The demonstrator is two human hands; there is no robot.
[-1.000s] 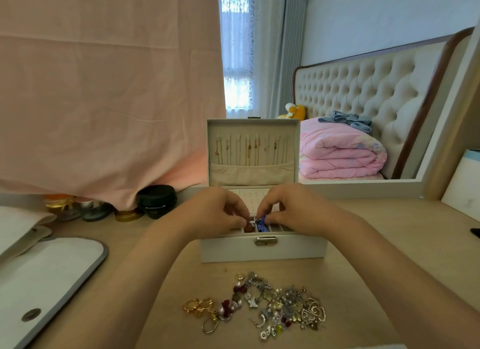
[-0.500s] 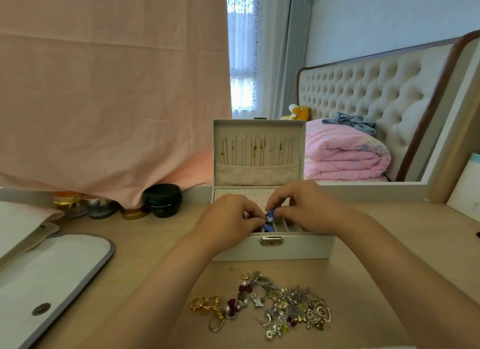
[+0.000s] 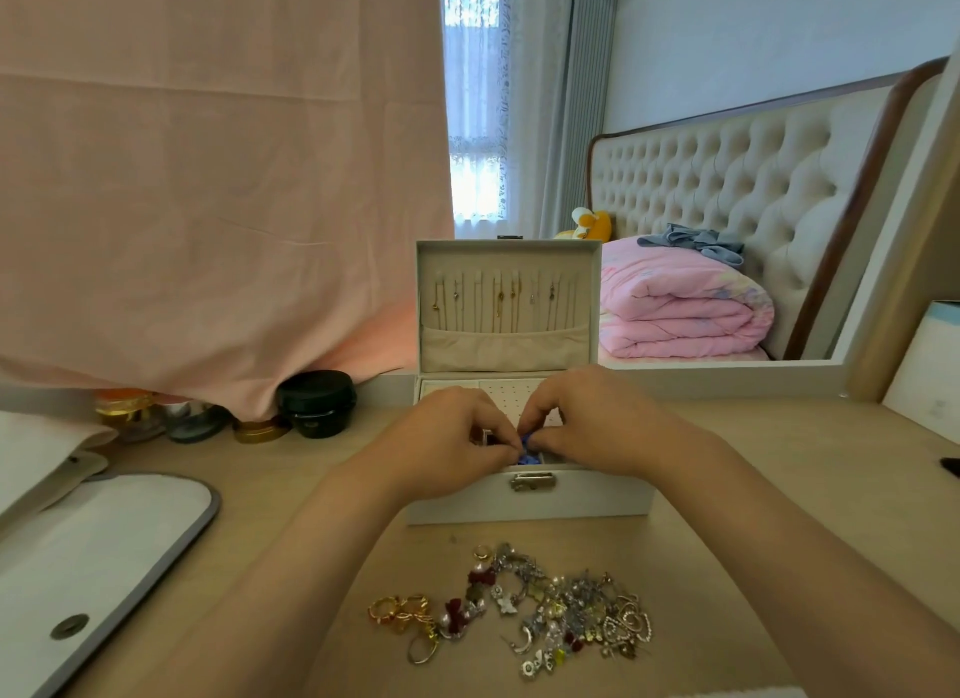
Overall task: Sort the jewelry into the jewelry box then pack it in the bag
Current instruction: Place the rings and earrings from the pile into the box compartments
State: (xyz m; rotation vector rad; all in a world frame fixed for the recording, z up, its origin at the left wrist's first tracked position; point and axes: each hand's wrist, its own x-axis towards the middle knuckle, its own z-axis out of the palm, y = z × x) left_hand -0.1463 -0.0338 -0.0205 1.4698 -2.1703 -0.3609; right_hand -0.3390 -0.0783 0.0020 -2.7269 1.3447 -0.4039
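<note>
A white jewelry box (image 3: 582, 497) stands open on the wooden table, with thin necklaces hanging inside its raised lid (image 3: 506, 302). My left hand (image 3: 447, 445) and my right hand (image 3: 597, 427) meet over the box's front compartments. Their fingertips pinch a small blue jewelry piece (image 3: 525, 445) between them; a second blue piece lies just below it in the box. A loose pile of jewelry (image 3: 524, 609) with rings, earrings and heart shapes lies on the table in front of the box. A white bag (image 3: 88, 546) with a grey rim and a snap lies at the left.
Small jars and a black pot (image 3: 317, 403) stand at the back left under a hanging pink cloth (image 3: 208, 177). A mirror (image 3: 727, 203) behind the box reflects a bed. A white box (image 3: 930, 370) leans at the far right.
Both hands have stayed at the box's front compartments, working the blue piece; the camera has shifted slightly, so the box sits a little further right in view.
</note>
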